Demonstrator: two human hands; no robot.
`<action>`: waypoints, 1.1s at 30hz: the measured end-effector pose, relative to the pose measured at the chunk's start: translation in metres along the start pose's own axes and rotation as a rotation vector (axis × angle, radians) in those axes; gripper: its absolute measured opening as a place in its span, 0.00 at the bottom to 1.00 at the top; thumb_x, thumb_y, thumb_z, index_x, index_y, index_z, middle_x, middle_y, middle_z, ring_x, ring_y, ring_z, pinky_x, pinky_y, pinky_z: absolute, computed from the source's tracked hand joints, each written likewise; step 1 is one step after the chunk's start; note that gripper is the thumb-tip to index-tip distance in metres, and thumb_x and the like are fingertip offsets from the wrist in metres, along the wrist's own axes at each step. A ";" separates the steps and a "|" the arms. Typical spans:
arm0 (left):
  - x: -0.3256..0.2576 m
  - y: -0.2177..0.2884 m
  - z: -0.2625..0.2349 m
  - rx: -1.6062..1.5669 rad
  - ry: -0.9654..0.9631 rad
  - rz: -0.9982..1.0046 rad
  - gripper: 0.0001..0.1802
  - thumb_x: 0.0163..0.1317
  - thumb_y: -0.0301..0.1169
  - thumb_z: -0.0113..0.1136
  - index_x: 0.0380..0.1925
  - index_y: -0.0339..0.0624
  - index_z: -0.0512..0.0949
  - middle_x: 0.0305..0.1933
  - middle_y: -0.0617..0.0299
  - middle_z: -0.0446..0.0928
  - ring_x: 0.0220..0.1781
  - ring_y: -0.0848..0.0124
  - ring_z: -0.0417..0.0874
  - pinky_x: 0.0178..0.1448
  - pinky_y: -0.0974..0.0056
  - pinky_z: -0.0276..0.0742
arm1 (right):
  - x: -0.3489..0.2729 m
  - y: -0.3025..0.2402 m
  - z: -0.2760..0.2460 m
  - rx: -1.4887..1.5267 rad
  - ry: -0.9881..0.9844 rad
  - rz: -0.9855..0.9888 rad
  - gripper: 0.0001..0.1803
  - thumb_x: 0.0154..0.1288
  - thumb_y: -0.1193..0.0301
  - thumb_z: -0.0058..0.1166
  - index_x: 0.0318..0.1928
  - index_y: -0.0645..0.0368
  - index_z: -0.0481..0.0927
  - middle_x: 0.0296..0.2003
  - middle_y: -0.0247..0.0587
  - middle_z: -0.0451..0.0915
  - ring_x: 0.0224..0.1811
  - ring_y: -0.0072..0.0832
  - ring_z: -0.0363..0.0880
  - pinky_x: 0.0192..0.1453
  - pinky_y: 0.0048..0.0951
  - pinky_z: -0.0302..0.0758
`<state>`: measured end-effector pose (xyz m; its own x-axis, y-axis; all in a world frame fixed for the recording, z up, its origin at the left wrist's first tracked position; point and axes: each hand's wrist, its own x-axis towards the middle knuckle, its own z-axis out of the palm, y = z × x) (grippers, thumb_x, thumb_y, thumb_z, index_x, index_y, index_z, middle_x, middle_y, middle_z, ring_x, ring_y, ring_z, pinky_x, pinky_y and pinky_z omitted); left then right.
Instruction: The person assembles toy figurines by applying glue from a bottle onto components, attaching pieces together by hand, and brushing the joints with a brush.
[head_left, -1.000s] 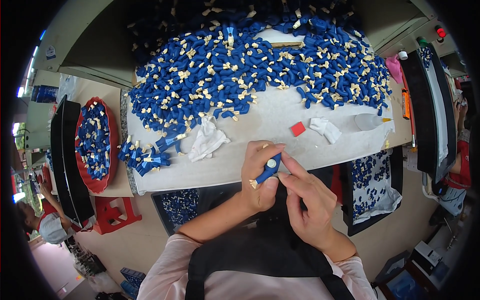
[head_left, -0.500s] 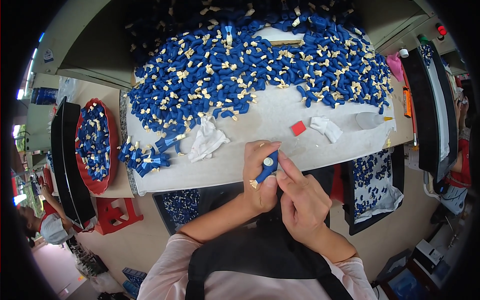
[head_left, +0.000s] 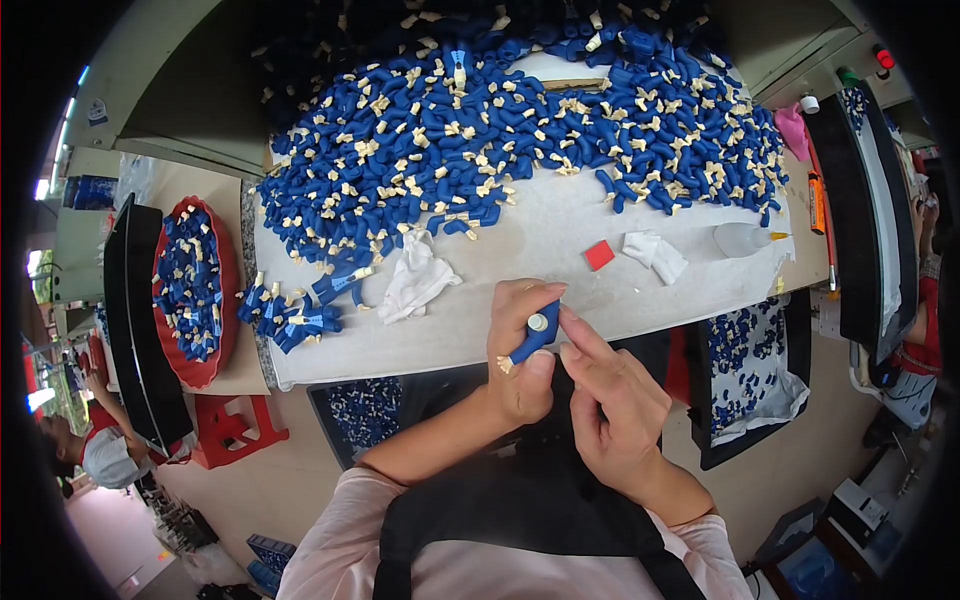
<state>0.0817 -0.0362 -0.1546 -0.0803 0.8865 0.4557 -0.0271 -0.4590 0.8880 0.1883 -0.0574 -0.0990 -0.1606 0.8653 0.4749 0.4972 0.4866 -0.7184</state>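
My left hand [head_left: 520,380] is closed around a small blue toy figure body [head_left: 540,328] in front of my chest. A pale round peg faces up on it, and a cream toy hand sticks out at its lower left. My right hand [head_left: 620,400] meets its right side, with the forefinger along the edge, the thumb near it and the other fingers curled. Beyond my hands lies a big heap of blue toy arms [head_left: 430,150] with cream hands. Several blue toy bodies [head_left: 290,315] lie together at the left table edge.
The white-covered table [head_left: 500,265] bears a crumpled white cloth [head_left: 415,280], a red square block [head_left: 598,255], a folded white cloth [head_left: 655,257] and a squeeze bottle [head_left: 740,240]. A red basket [head_left: 228,330] of blue parts stands left. Trays [head_left: 708,400] sit below the table. Another person [head_left: 110,450] is at left.
My right hand has shifted slightly right and its thumb has drawn back a little from the toy body. My left hand keeps its hold, with the body tilted slightly differently.
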 end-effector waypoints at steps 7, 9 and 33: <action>0.000 0.001 -0.001 0.022 -0.012 -0.003 0.24 0.56 0.43 0.40 0.44 0.33 0.65 0.38 0.50 0.64 0.38 0.64 0.64 0.42 0.64 0.61 | 0.000 0.001 0.000 -0.044 -0.008 -0.021 0.18 0.39 0.85 0.51 0.37 0.64 0.75 0.42 0.48 0.74 0.19 0.28 0.70 0.23 0.21 0.70; -0.001 0.001 -0.001 0.028 -0.014 0.002 0.24 0.56 0.42 0.40 0.45 0.33 0.65 0.38 0.49 0.65 0.38 0.64 0.64 0.42 0.64 0.61 | 0.000 0.000 0.000 -0.047 -0.014 -0.020 0.18 0.39 0.85 0.51 0.37 0.64 0.75 0.42 0.48 0.74 0.19 0.28 0.70 0.24 0.21 0.70; 0.016 0.035 0.002 -0.237 -0.084 -0.463 0.26 0.60 0.42 0.40 0.52 0.34 0.60 0.37 0.60 0.67 0.34 0.76 0.65 0.42 0.72 0.61 | 0.044 0.140 -0.164 -0.664 0.329 0.433 0.20 0.48 0.85 0.39 0.43 0.62 0.72 0.37 0.50 0.66 0.38 0.43 0.71 0.43 0.35 0.68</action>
<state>0.0811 -0.0381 -0.1167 0.0740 0.9968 0.0304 -0.2664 -0.0097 0.9638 0.3903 0.0292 -0.0952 0.3631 0.8292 0.4250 0.8701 -0.1386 -0.4729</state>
